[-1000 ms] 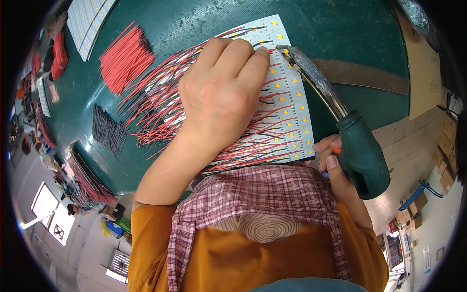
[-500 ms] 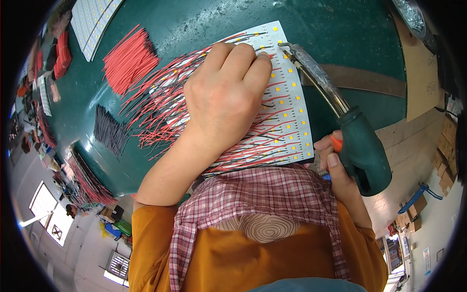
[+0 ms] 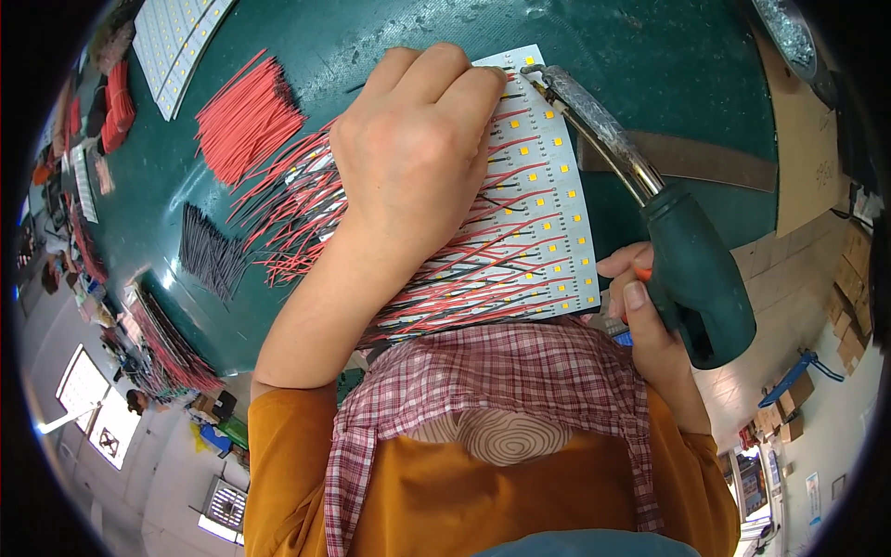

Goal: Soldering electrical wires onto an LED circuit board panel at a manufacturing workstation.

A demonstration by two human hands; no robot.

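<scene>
My right hand (image 3: 650,320) grips the dark green handle of a soldering iron (image 3: 698,269) with a trigger-style body and an orange part under a finger. The iron's tip reaches the upper right corner of a white LED circuit board (image 3: 575,227) with rows of small yellow LEDs. Over the board's upper part, my left hand (image 3: 418,139) is closed, thumb and fingers pinching thin wire close to the tip; its fingers hide most of that wire. Many red and black wires (image 3: 464,269) lie across the board, their right ends at its pads and loose ends fanning left.
Left of the board lie a bundle of red wires (image 3: 249,119) and a smaller bundle of black wires (image 3: 212,249) on the green mat (image 3: 399,23). More LED boards (image 3: 176,56) lie at the far left. A metal ruler-like strip (image 3: 687,160) and cardboard (image 3: 806,158) are at the right.
My left hand has shifted left and slightly farther up the board. The iron's tip has moved a little up and left toward the board's top corner.
</scene>
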